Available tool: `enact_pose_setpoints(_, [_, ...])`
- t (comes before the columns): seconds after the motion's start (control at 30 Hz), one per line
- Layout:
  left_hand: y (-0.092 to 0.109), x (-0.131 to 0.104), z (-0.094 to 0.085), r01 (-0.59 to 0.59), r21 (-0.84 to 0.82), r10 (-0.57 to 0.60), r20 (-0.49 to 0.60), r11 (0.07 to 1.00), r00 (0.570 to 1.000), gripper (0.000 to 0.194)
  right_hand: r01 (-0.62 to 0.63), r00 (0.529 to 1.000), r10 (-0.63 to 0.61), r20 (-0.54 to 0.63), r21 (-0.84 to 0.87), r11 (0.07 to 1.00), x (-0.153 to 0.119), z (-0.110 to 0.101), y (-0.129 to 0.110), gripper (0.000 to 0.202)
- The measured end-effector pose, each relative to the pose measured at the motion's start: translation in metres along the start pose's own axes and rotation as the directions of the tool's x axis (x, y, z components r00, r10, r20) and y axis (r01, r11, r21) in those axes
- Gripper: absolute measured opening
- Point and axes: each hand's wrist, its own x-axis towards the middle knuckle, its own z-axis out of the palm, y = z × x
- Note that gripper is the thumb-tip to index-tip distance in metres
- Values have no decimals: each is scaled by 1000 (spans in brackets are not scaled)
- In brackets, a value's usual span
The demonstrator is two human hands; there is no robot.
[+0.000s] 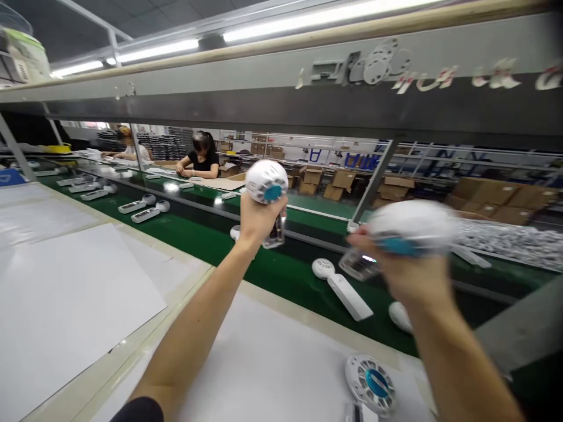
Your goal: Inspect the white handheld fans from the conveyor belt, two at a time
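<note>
My left hand (260, 220) is closed around a white handheld fan (266, 176) with a blue centre cap, held up over the green conveyor belt (197, 234). Its clear lower part, with dark innards, hangs below my fingers. To the right, my right hand (409, 272) grips another white handheld fan (413, 225), blurred by motion; small lights glow on its clear handle. Below it on the belt lies a white fan (350, 297) with its handle angled toward me. Near me on the white worktop rests a fan with a blue centre (373, 384), its handle cut off by the frame.
More fans (149, 211) lie along the belt to the left. A white sheet (74, 310) covers the left worktop. A grey shelf beam (264, 111) crosses above. Across the belt sits a co-worker (204, 158); cardboard boxes (488, 193) and a heap of small parts (519, 243) are at right.
</note>
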Motion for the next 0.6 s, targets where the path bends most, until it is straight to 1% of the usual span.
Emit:
enact_pose_setpoints(0.03, [-16, 4, 1, 62, 141, -66, 28, 988, 997, 10, -126, 984, 137, 114, -104, 987, 1, 12, 13, 38])
enact_pose_setpoints(0.07, [-33, 8, 1, 115, 223, -131, 60, 968, 990, 12, -307, 931, 330, 157, -151, 940, 1, 24, 29, 37])
enact_pose_setpoints(0.1, [-50, 10, 2, 161, 277, -195, 97, 947, 976, 14, -388, 889, 421, 179, -196, 901, -1, 34, 47, 35])
enact_pose_setpoints(0.17, [-83, 12, 3, 236, 369, -309, 151, 899, 939, 16, -449, 831, 514, 213, -288, 846, -5, 47, 79, 38])
enact_pose_setpoints(0.2, [-98, 12, 3, 258, 419, -350, 157, 871, 924, 16, -449, 813, 536, 227, -340, 826, -7, 50, 92, 39])
enact_pose_setpoints(0.27, [-125, 9, 2, 289, 520, -405, 123, 804, 906, 20, -418, 786, 560, 262, -442, 794, -12, 53, 109, 40])
enact_pose_setpoints(0.33, [-148, 5, -2, 319, 617, -436, 45, 720, 899, 28, -354, 766, 567, 302, -538, 765, -16, 53, 116, 39])
enact_pose_setpoints(0.4, [-165, 1, -7, 344, 707, -443, -49, 618, 895, 34, -270, 743, 572, 349, -625, 733, -19, 53, 116, 35])
enact_pose_setpoints(0.47, [-177, -4, -13, 338, 787, -417, -114, 515, 902, 38, -184, 719, 576, 390, -692, 698, -21, 53, 115, 29])
enact_pose_setpoints(0.5, [-181, -6, -16, 320, 823, -393, -129, 470, 910, 40, -144, 713, 574, 404, -716, 683, -21, 53, 114, 27])
enact_pose_setpoints(0.53, [-183, -7, -19, 291, 854, -365, -130, 431, 922, 41, -109, 712, 569, 412, -736, 669, -21, 53, 114, 28])
enact_pose_setpoints(0.6, [-183, -7, -26, 211, 903, -304, -95, 373, 948, 41, -63, 716, 565, 411, -768, 638, -22, 51, 115, 41])
